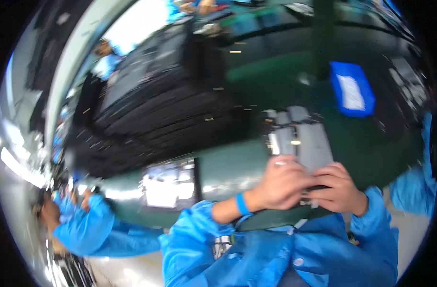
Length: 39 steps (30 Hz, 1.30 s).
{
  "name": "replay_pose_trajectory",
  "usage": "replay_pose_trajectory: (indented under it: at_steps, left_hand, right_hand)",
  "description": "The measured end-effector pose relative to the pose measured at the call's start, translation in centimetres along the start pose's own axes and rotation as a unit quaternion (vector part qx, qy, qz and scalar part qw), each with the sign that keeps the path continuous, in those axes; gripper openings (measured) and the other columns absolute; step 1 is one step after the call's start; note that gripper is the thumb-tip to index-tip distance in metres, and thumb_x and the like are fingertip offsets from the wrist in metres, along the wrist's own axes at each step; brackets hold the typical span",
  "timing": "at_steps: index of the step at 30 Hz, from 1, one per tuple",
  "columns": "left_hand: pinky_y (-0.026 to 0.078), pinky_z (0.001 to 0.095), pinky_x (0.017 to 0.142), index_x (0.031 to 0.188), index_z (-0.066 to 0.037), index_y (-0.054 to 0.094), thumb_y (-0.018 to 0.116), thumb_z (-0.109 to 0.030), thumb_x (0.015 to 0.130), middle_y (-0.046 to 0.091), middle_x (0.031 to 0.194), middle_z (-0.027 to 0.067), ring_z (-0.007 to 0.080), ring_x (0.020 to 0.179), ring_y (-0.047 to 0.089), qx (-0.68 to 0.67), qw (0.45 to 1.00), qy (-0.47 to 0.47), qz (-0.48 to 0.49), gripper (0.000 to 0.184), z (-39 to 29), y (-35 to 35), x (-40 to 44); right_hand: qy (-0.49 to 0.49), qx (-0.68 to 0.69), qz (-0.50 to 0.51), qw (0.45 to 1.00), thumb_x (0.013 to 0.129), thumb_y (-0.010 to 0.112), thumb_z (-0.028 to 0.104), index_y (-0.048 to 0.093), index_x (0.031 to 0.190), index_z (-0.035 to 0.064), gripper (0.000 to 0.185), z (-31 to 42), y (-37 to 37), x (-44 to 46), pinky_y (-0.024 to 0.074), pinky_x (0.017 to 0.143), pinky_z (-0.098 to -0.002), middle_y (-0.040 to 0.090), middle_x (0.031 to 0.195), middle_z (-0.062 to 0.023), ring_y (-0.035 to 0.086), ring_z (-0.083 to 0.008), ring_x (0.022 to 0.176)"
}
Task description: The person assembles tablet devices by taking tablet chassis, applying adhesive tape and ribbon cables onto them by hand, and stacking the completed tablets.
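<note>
On the green table lies an oblong grey and silver electronic assembly (314, 143), with small yellowish and white parts along its left side. My left hand (285, 184), with a blue band at the wrist, is closed over the near end of this assembly. Facing it from the right, my right hand (337, 189) has its fingers bent and pressed together, almost meeting the left fingertips. A small metallic piece shows just below the fingers. Blur and the hands themselves hide what is pinched there.
A large stack of black trays (156, 110) takes up the table's left side. In front of it lies a dark-edged panel with bright white parts (168, 186). A blue bin with a white label (352, 91) stands back right. Blue-sleeved people are at left (94, 225) and right.
</note>
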State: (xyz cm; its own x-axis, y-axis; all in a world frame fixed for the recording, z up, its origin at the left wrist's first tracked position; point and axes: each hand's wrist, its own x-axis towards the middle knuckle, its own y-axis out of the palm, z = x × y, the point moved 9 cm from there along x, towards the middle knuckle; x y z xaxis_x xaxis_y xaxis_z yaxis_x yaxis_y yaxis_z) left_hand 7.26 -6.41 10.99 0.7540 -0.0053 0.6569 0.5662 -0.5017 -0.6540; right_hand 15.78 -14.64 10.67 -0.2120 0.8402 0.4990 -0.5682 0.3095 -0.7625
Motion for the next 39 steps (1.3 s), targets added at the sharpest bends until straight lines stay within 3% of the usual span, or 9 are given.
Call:
replay_pose_trajectory:
  at_steps: [4, 9, 15, 25, 34, 36, 37, 38, 39]
  left_hand:
    - [0.037, 0.0450, 0.099, 0.101, -0.011, 0.070, 0.066, -0.014, 0.073, 0.064, 0.095, 0.0042, 0.0210, 0.098, 0.061, -0.017, 0.993, 0.108, -0.034, 0.028, -3.2, -0.1, 0.3]
    - [0.042, 0.0417, 0.095, 0.095, -0.009, 0.070, 0.066, -0.016, 0.078, 0.064, 0.096, 0.0039, 0.0206, 0.094, 0.061, 0.057, 0.980, 0.151, -0.115, 0.019, -4.2, -0.9, -0.3]
    - [0.042, 0.0356, 0.092, 0.092, -0.011, 0.070, 0.066, -0.016, 0.077, 0.064, 0.092, 0.0019, 0.0179, 0.090, 0.061, 0.119, 0.951, 0.240, -0.154, 0.017, -5.8, -1.1, -1.5]
    - [0.046, 0.0341, 0.091, 0.086, -0.005, 0.068, 0.063, -0.017, 0.073, 0.064, 0.090, 0.0056, 0.0204, 0.087, 0.061, 0.178, 0.942, 0.252, -0.131, 0.018, -5.5, 0.6, -1.3]
    - [0.049, 0.0388, 0.089, 0.082, 0.000, 0.066, 0.059, -0.018, 0.076, 0.064, 0.089, 0.0097, 0.0245, 0.089, 0.061, 0.170, 0.917, 0.349, -0.086, 0.020, -7.0, 1.4, -2.0]
    - [0.050, 0.0402, 0.089, 0.080, -0.001, 0.066, 0.058, -0.016, 0.079, 0.064, 0.088, 0.0112, 0.0266, 0.090, 0.061, 0.142, 0.912, 0.373, -0.095, 0.017, -7.4, 0.9, -2.0]
    - [0.050, 0.0409, 0.089, 0.079, -0.001, 0.065, 0.058, -0.016, 0.080, 0.064, 0.088, 0.0119, 0.0277, 0.091, 0.061, 0.131, 0.910, 0.382, -0.096, 0.016, -7.5, 0.8, -2.0]
    - [0.050, 0.0413, 0.089, 0.078, -0.001, 0.065, 0.058, -0.014, 0.081, 0.064, 0.089, 0.0123, 0.0285, 0.091, 0.061, 0.120, 0.911, 0.381, -0.101, 0.015, -7.5, 0.6, -1.8]
    - [0.050, 0.0417, 0.089, 0.077, -0.001, 0.064, 0.058, -0.013, 0.082, 0.065, 0.089, 0.0128, 0.0293, 0.092, 0.061, 0.109, 0.913, 0.379, -0.107, 0.014, -7.4, 0.6, -1.7]
  right_hand:
    - [0.076, 0.048, -0.088, 0.992, 0.058, 0.074, 0.003, 0.070, 0.077, 0.0047, 0.019, -0.8, -0.7, 0.2, 0.0463, 0.072, -0.0389, 0.064, 0.084, -0.0070, 0.059, -0.0287, 0.083]
    - [0.126, 0.054, -0.104, 0.985, 0.057, 0.068, -0.006, 0.068, 0.074, 0.0034, 0.019, -1.7, -0.1, -0.4, 0.0461, 0.069, -0.0383, 0.064, 0.081, -0.0085, 0.058, -0.0282, 0.080]
    - [0.123, 0.127, -0.062, 0.982, 0.059, 0.065, -0.005, 0.068, 0.077, 0.0032, 0.020, -1.8, -0.2, -0.3, 0.0459, 0.071, -0.0366, 0.066, 0.079, -0.0097, 0.061, -0.0277, 0.076]
    - [0.156, 0.236, -0.071, 0.957, 0.064, 0.065, 0.000, 0.067, 0.075, 0.0047, 0.013, -2.7, -0.5, -0.7, 0.0459, 0.073, -0.0357, 0.067, 0.081, -0.0088, 0.063, -0.0255, 0.077]
    - [0.164, 0.180, -0.086, 0.966, 0.065, 0.068, 0.000, 0.065, 0.071, 0.0031, 0.007, -3.4, -0.8, -0.4, 0.0419, 0.066, -0.0340, 0.064, 0.073, -0.0062, 0.056, -0.0226, 0.067]
    - [0.195, 0.157, -0.107, 0.962, 0.067, 0.068, 0.001, 0.065, 0.070, 0.0020, 0.005, -4.7, -0.9, -1.0, 0.0404, 0.064, -0.0337, 0.061, 0.068, -0.0070, 0.055, -0.0227, 0.065]
    - [0.217, 0.157, -0.130, 0.955, 0.073, 0.066, -0.001, 0.063, 0.070, 0.0008, 0.004, -5.7, -0.9, -1.8, 0.0404, 0.060, -0.0296, 0.057, 0.064, -0.0061, 0.055, -0.0182, 0.064]
    - [0.331, 0.225, -0.099, 0.911, 0.080, 0.062, -0.003, 0.061, 0.072, 0.0008, 0.008, -8.2, -0.4, -3.6, 0.0395, 0.057, -0.0250, 0.054, 0.062, -0.0040, 0.055, -0.0124, 0.065]
    - [0.315, 0.239, -0.137, 0.908, 0.086, 0.059, -0.003, 0.060, 0.079, 0.0015, 0.009, -10.0, -0.8, -4.8, 0.0379, 0.054, -0.0219, 0.055, 0.069, -0.0026, 0.055, -0.0083, 0.066]
